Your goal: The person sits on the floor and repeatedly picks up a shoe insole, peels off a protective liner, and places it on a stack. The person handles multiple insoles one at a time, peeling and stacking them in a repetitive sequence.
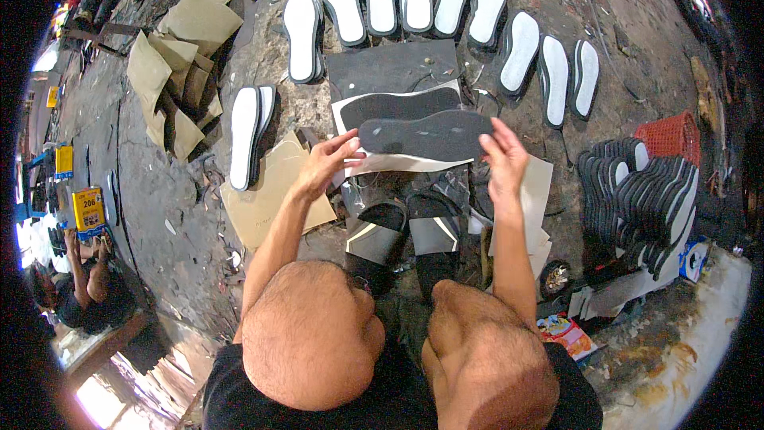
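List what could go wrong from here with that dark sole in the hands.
The left hand and right hand hold the dark sole near its ends, so it might slip or sag between them. Another sole lies close beyond on the white sheet and could get nudged if this one drops. The heaped soles at the right might slide if bumped.

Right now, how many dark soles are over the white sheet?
2: a nearer sole between the left hand and right hand; a farther sole just beyond it.
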A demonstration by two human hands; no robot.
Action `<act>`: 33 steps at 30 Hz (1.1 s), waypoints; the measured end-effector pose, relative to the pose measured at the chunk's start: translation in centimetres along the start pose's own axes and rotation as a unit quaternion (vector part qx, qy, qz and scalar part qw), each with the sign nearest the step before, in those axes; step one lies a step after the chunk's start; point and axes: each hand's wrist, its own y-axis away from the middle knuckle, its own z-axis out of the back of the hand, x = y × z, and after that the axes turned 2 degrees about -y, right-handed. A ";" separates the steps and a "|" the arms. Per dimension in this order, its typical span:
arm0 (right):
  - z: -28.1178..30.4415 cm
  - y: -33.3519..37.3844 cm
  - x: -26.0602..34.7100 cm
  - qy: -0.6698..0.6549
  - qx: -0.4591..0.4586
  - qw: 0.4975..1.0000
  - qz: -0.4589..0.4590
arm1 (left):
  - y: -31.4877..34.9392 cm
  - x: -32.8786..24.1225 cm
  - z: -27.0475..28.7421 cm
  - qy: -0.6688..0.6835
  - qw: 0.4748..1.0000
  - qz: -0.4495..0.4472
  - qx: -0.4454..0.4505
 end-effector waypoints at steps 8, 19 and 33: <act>-1.1 -1.5 -4.7 -0.002 0.039 0.998 -0.045 | 0.8 3.4 -1.7 0.034 0.980 0.037 -0.192; -0.4 -1.9 -5.5 0.105 0.002 0.994 -0.024 | -0.6 3.7 -2.0 -0.114 0.969 -0.005 -0.218; -0.7 -2.1 -6.1 0.112 -0.012 0.993 -0.033 | -0.4 4.0 -2.5 -0.154 0.960 -0.013 -0.234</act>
